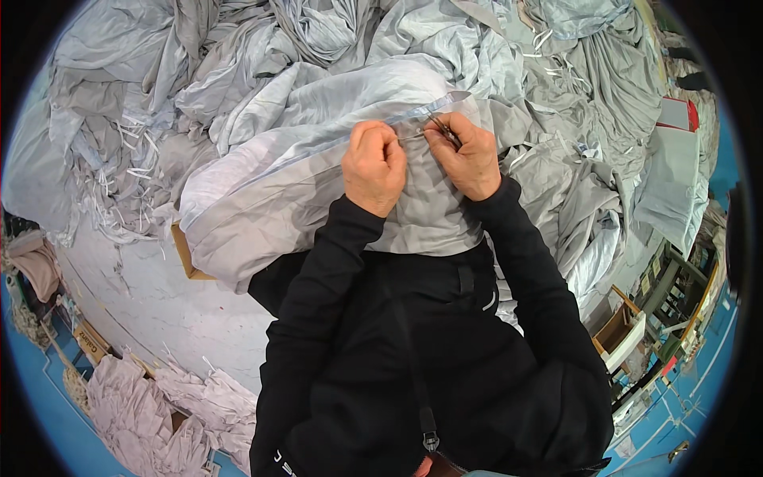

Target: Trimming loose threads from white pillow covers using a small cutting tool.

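Observation:
A large light grey cloth (278, 211) with a pale blue-white side is spread across my lap, and its seamed edge runs up toward the right. Over that edge my left hand (373, 165) is closed in a pinch. A thin, thread-like strand seems to run from it toward the other hand, but what its fingertips grip is too small to make out. My right hand (467, 159), just beside it, is closed around small dark metal thread snips (443, 127). The snips' tips lie close to the cloth edge.
Heaps of grey cloth with white ties (135, 151) lie beyond and to both sides. A cardboard box edge (187, 253) shows under the cloth at left. Pinkish cloth (135, 413) is piled at lower left. At right stands a small open drawer (618, 330).

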Demonstrator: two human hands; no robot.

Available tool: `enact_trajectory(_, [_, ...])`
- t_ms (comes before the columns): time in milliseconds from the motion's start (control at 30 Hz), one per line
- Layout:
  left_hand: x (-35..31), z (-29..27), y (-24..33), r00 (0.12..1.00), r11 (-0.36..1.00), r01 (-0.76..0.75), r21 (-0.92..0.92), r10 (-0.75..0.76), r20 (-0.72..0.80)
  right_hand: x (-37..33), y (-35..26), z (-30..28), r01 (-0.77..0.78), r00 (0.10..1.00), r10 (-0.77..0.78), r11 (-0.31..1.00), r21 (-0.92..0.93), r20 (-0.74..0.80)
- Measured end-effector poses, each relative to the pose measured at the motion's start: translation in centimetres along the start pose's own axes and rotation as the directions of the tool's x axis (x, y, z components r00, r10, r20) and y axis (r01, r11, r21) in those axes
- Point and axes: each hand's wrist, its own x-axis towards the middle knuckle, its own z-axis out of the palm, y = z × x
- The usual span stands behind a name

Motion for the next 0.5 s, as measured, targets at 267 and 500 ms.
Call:
enact_trajectory(267, [-0.5,-2.1,0.5,0.780,0.554,0.503,-0.663,-0.621,0.073,0.0,0.4,0.0,-0.036,0.999,0.036,0.999,0.025,0.008])
enact_trajectory(500, [0.2,-4.1,1.1,0.802,0.447,0.555,-0.702,-0.512,0.308,0.0,0.3,0.1,0.019,1.000,-0.018,1.000,0.025,-0.018])
